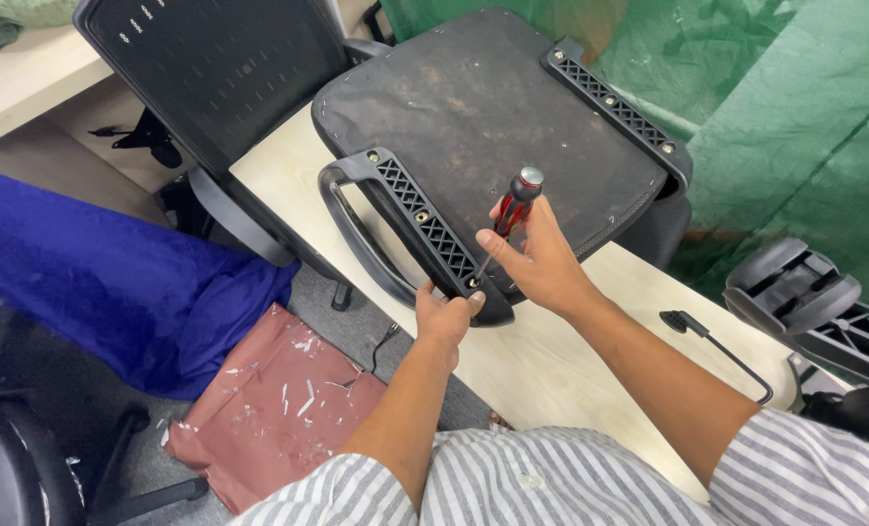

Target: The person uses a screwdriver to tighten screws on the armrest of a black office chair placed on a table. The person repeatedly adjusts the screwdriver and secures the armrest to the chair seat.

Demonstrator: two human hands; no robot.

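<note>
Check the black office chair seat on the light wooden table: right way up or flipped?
Flipped. The black office chair seat lies underside up on the light wooden table, both black plastic armrest brackets showing bolts.

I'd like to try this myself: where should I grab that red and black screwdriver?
Grip the screwdriver by its thick red and black handle, coming from the right as the right hand does. It stands tilted, tip down at the armrest, so only the handle is free.

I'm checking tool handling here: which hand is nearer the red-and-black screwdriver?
Right. The right hand grips the red-and-black screwdriver by its handle; the left hand is below it, holding the black plastic armrest near the screwdriver's tip.
</note>
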